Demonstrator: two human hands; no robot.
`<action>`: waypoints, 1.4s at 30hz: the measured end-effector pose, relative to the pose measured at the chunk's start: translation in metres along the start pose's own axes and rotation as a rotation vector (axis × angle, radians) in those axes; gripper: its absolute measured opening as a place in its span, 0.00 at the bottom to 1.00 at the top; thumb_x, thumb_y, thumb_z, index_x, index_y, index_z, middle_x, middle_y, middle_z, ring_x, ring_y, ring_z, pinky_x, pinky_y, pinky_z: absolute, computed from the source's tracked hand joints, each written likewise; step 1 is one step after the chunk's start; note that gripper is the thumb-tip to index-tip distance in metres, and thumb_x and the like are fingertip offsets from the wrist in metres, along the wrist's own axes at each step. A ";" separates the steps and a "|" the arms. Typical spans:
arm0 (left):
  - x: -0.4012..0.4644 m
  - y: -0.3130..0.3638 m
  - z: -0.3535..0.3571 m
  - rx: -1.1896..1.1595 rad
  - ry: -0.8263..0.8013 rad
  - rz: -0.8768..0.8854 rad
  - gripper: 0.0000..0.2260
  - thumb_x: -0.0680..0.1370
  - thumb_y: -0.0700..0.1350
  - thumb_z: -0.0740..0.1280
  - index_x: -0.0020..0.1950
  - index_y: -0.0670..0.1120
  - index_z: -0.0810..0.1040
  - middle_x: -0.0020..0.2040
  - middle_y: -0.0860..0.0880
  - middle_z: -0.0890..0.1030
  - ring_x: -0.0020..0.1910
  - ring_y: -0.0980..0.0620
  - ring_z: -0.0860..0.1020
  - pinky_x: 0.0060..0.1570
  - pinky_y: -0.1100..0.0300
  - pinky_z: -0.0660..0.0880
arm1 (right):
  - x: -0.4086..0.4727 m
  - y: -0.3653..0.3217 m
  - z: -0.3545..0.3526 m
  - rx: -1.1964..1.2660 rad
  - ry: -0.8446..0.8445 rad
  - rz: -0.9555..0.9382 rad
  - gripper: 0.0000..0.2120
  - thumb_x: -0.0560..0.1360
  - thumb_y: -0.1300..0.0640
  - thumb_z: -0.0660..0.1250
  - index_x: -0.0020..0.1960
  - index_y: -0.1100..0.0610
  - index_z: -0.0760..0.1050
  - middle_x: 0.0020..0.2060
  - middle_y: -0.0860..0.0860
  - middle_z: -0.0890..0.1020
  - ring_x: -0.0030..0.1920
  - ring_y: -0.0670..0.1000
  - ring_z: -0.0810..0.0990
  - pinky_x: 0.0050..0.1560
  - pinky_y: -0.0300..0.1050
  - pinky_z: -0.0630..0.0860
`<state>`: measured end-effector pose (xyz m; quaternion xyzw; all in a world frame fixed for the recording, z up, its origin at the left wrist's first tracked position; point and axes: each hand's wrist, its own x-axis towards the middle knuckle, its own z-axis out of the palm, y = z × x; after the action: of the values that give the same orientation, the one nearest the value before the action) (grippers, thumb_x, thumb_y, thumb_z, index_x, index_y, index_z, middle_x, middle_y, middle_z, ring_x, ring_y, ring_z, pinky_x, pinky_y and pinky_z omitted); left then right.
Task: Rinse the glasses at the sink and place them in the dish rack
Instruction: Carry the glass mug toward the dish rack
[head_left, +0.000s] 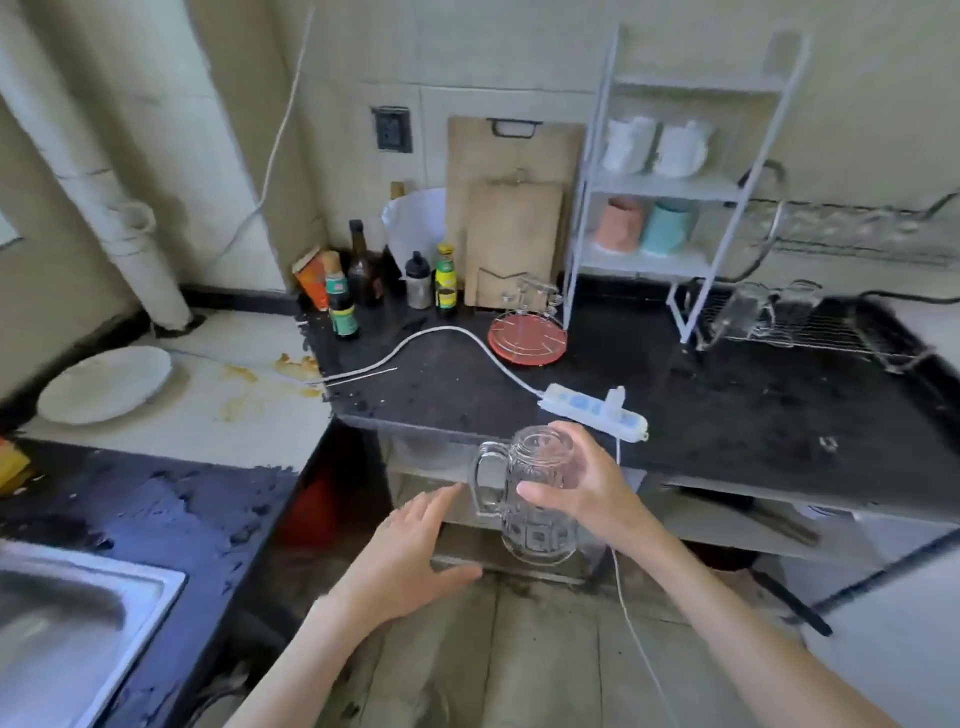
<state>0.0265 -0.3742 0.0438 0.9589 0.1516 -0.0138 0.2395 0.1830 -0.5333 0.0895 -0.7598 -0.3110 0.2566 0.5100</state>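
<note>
My right hand (582, 493) clamps glass mug (530, 499) mid-air, clear of counter front edge (467, 431) | left hand (415, 551) open, empty | dish rack (810, 332) back-right, presumably next.

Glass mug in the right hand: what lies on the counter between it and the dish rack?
Head view: only the white power strip near the glass mug; beyond it, bare dark counter up to the dish rack.

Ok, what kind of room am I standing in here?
Most likely a small home kitchen: a stainless steel sink at lower left, sauce bottles and wooden cutting boards on the black counter, and a wire dish rack holding glasses at right.
</note>
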 end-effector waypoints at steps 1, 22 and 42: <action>0.011 0.014 0.001 0.052 -0.003 0.058 0.38 0.73 0.65 0.61 0.76 0.54 0.48 0.75 0.54 0.55 0.74 0.54 0.53 0.73 0.57 0.52 | -0.010 0.005 -0.020 0.007 0.057 0.016 0.34 0.57 0.39 0.74 0.60 0.45 0.69 0.52 0.41 0.79 0.55 0.39 0.77 0.58 0.40 0.71; 0.294 0.261 0.055 0.165 -0.236 0.708 0.49 0.59 0.78 0.29 0.75 0.57 0.51 0.76 0.55 0.55 0.75 0.54 0.50 0.73 0.58 0.50 | -0.025 0.097 -0.320 0.053 0.858 0.218 0.26 0.66 0.53 0.77 0.59 0.45 0.68 0.53 0.44 0.79 0.54 0.46 0.78 0.58 0.49 0.73; 0.466 0.395 0.162 0.234 -0.236 0.268 0.27 0.80 0.57 0.54 0.76 0.53 0.49 0.77 0.48 0.43 0.75 0.45 0.39 0.73 0.50 0.45 | 0.088 0.223 -0.565 -0.020 0.680 0.368 0.28 0.66 0.51 0.76 0.60 0.48 0.66 0.49 0.42 0.75 0.51 0.46 0.74 0.51 0.40 0.68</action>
<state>0.5961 -0.6482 0.0339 0.9835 -0.0091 -0.1115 0.1422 0.6885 -0.8800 0.0713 -0.8495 0.0149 0.0744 0.5221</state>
